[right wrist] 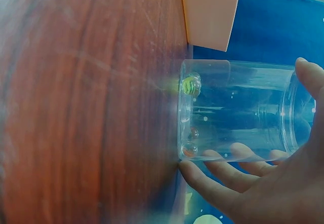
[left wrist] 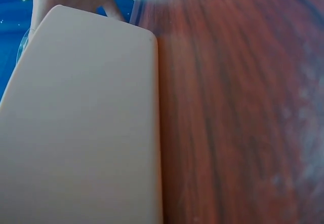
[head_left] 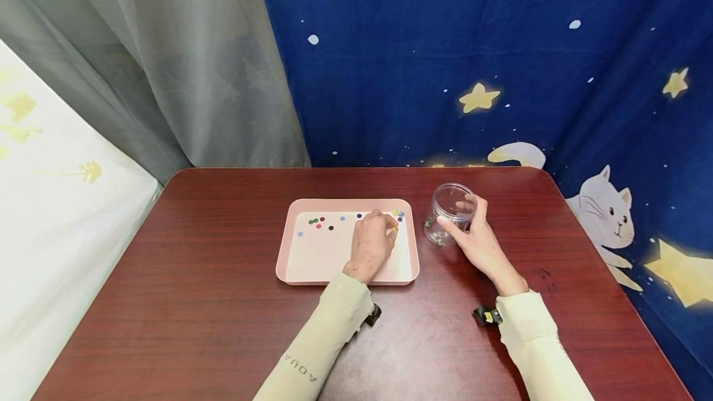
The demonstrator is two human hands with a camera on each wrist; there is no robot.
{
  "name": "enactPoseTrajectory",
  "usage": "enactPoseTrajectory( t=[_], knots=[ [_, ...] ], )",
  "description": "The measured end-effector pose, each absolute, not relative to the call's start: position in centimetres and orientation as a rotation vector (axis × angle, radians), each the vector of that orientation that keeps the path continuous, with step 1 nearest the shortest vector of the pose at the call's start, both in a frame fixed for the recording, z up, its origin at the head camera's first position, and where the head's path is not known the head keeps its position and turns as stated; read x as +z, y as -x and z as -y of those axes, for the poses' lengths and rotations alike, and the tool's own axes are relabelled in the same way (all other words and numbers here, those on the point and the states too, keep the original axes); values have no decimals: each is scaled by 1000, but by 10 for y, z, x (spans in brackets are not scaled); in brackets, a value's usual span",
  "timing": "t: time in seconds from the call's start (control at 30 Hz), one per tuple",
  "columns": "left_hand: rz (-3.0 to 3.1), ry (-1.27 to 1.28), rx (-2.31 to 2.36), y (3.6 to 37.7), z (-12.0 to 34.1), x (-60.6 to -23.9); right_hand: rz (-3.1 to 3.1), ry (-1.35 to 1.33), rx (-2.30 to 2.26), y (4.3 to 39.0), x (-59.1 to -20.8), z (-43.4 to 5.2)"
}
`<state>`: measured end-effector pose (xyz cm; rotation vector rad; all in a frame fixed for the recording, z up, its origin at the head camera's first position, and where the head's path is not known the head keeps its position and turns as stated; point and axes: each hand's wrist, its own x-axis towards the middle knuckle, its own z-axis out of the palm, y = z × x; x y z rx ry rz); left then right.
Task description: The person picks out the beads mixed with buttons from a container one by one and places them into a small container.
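Observation:
A pink tray [head_left: 292, 265] lies on the dark red table [head_left: 211, 302] with several small coloured beads [head_left: 317, 222] scattered along its far side. My left hand [head_left: 372, 241] rests over the tray's right part, fingertips curled and pinching a small yellowish bead [head_left: 394, 228]. Just right of the tray stands a clear plastic jar [head_left: 449, 212], open at the top, with a few beads [right wrist: 190, 84] at its bottom. My right hand [head_left: 478, 237] holds the jar, thumb and fingers wrapped round its wall [right wrist: 238, 112]. The left wrist view shows only the tray's outer side [left wrist: 81, 122] and the table.
Blue star-and-cat fabric [head_left: 501, 60] hangs behind and to the right of the table; a grey curtain [head_left: 167, 60] hangs at the back left. A white patterned surface [head_left: 50, 203] lies left of the table. Bare tabletop stretches in front of the tray.

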<state>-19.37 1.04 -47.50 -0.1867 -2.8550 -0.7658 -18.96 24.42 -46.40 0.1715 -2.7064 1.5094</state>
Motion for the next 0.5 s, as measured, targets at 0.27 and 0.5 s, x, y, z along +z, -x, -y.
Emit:
enactPoseTrajectory(
  t=[0.27, 0.5],
  knots=[
    [2877, 171, -713, 193, -10, -474, 2710, -173, 1505, 190, -463, -244],
    [2892, 149, -708, 192, -11, -475, 2712, -167, 1497, 189, -463, -244]
  ],
)
